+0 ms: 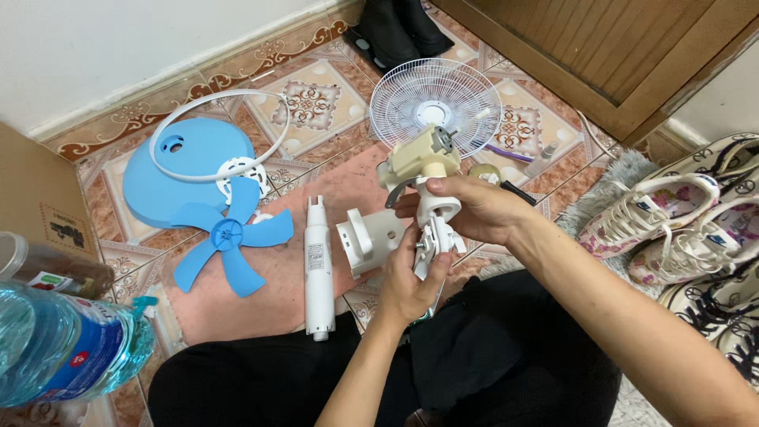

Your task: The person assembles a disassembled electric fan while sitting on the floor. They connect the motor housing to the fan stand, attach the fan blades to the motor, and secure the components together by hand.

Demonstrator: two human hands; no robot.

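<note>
Mid-scene above the lap, fan motor assembly (427, 170) held upright, long axis vertical; right hand (474, 209) fingers clamped on its neck from the right; left hand (407, 289) fingers pinch the lower bracket (433, 241) from below; white pole (319, 265) and blue blade (229, 245) lie left on floor.

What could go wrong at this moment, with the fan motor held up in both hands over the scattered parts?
1. The motor is lifted off the floor in the right hand and left hand; a slipping grip could drop it onto the white housing below.
2. Its bare shaft points toward the wire guard and might snag it.
3. The blue blade and white tube lie close to the knees; shifting legs may knock them.
</note>
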